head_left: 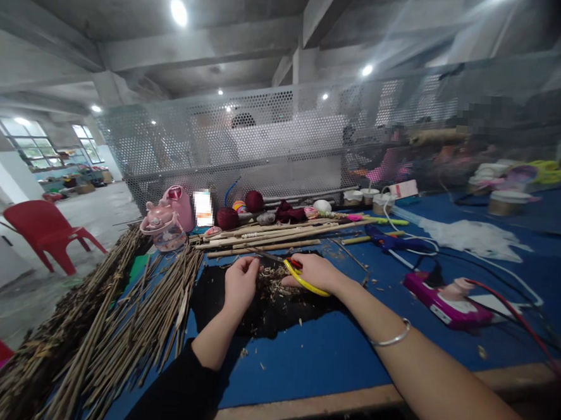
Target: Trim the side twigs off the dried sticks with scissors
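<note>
My right hand (315, 273) is wrapped round scissors (307, 284) with yellow handles and some red near the grip. Their dark blades point left, toward my left hand (242, 282). The left fingers are pinched together over the cloth, and whatever is between them is too small to make out. Below both hands lies a black cloth (255, 319), strewn with short cut pieces of stalk (278, 291). Long dry stalks (140, 325) are spread on the blue table to the left of the cloth.
Behind the cloth lie bamboo sticks (264, 235), balls of dark red yarn (227, 217) and a lit phone (203, 208). A pink jug (180, 207) stands left. At right are a blue glue gun (397, 242), a purple power strip (446, 302) and cables. Perforated metal panels (209, 136) rise behind.
</note>
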Demonstrator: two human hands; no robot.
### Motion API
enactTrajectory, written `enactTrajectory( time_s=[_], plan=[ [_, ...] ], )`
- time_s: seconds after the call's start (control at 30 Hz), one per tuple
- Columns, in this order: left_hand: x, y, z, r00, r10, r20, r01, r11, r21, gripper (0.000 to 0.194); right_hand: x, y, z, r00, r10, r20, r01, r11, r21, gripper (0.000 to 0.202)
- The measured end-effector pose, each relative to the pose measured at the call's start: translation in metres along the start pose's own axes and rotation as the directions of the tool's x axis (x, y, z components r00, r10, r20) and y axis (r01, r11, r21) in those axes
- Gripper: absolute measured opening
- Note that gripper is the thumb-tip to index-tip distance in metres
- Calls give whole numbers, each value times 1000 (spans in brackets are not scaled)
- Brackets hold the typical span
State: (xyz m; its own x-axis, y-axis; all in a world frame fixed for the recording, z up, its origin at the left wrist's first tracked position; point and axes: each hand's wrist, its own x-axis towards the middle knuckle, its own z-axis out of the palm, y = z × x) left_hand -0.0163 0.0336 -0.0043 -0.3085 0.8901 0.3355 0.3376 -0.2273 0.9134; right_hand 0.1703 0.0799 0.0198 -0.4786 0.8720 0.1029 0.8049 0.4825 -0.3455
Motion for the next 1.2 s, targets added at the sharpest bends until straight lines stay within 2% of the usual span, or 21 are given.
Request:
enactTrajectory(
  time_s=[0.23, 0.37, 0.67, 0.83, 0.93, 1.07, 1.2],
  plan=[
    [1, -3, 0, 1000, 6, 26, -5, 999, -50, 25, -1, -2, -1, 999, -36, 12, 36, 999, -9, 49],
    [1, -2, 0, 1000, -3, 18, 3, 1000, -21, 24, 1, 1, 1, 999, -40, 10, 40, 999, 0, 48],
    [3, -6, 1, 1000, -4, 4, 4, 999, -51, 29, 5, 11, 6, 998, -61, 28, 57, 992, 114, 47],
    [2, -2, 0, 1000, 1, 4, -1, 1000, -1, 29, 7, 10, 9, 994, -43, -101, 62, 980, 188, 38],
    [-5, 4, 3, 996, 42, 74, -48, 996, 75, 26, 9, 2, 13, 982, -20, -186, 80, 943, 322, 34],
    [-16, 11, 9, 966, 155, 208, -186, 973, 140, 21, 6, -13, 18, 981, -21, -191, 128, 811, 571, 28],
    [-22, 12, 11, 950, 191, 246, -235, 958, 166, 22, 3, -19, 22, 979, -28, -203, 155, 745, 648, 19]
  ],
)
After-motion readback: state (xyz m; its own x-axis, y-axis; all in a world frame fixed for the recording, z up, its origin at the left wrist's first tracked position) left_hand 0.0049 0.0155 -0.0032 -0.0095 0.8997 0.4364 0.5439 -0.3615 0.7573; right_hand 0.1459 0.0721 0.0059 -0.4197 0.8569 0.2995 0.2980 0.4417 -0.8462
